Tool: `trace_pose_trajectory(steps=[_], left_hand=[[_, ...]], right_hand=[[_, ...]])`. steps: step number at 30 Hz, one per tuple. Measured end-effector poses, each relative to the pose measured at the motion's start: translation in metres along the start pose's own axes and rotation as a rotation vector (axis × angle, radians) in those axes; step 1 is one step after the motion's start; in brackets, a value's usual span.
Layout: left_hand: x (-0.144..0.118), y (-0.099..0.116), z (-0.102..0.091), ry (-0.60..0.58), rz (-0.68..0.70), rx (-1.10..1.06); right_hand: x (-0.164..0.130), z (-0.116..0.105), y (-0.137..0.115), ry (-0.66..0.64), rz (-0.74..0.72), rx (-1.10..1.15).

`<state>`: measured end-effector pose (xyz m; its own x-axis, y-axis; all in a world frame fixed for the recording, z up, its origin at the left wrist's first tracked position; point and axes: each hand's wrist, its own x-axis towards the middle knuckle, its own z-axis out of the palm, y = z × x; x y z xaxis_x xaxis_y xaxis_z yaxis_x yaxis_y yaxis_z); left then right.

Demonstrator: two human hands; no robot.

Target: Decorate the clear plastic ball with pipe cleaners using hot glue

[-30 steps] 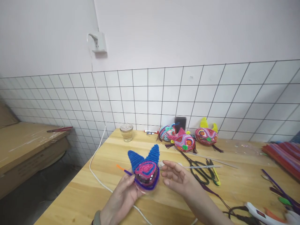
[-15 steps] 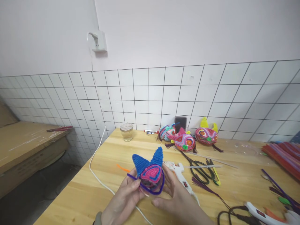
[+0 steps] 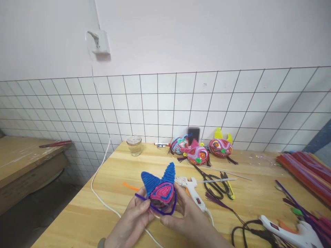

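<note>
Between my two hands is a small fuzzy pipe-cleaner ornament (image 3: 162, 192), with a pink and blue swirl on its front and two blue ears sticking up. Round its lower edge runs a purple pipe cleaner (image 3: 168, 213), its free end poking out at the left. My left hand (image 3: 137, 210) is closed on the ornament's left side, thumb pressing on the purple pipe cleaner. My right hand (image 3: 184, 215) grips the right side with curled fingers, its thumb near the bottom edge. An orange pipe cleaner (image 3: 130, 186) lies behind my left hand.
Behind my right hand are a white glue gun (image 3: 192, 191), black scissors (image 3: 213, 184) and a yellow cutter (image 3: 231, 187). Finished ornaments (image 3: 198, 155) and a glass (image 3: 134, 146) stand along the wall. Pipe cleaners (image 3: 305, 175) and another glue gun (image 3: 284, 232) lie right. A white cable (image 3: 103, 201) crosses left.
The whole view has shifted slightly, so the table's contents sit further left. Both hands keep hold of the ornament, and the right thumb has come closer to its lower edge.
</note>
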<state>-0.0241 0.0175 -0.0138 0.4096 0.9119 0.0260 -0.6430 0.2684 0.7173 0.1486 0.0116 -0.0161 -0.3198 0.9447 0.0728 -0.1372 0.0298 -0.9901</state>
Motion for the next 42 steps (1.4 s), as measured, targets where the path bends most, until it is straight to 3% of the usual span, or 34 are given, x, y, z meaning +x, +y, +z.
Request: trace_pose_trajectory(steps=[6, 20, 42], left_hand=[[0.000, -0.001, 0.000, 0.011, -0.015, -0.005], [-0.001, -0.001, 0.002, -0.007, 0.006, 0.014], [-0.001, 0.000, 0.005, 0.039, 0.009, 0.069]], right_hand=[[0.001, -0.003, 0.005, 0.035, 0.019, 0.006], [0.001, -0.006, 0.006, -0.033, 0.016, -0.008], [-0.003, 0.006, -0.015, -0.033, -0.028, 0.056]])
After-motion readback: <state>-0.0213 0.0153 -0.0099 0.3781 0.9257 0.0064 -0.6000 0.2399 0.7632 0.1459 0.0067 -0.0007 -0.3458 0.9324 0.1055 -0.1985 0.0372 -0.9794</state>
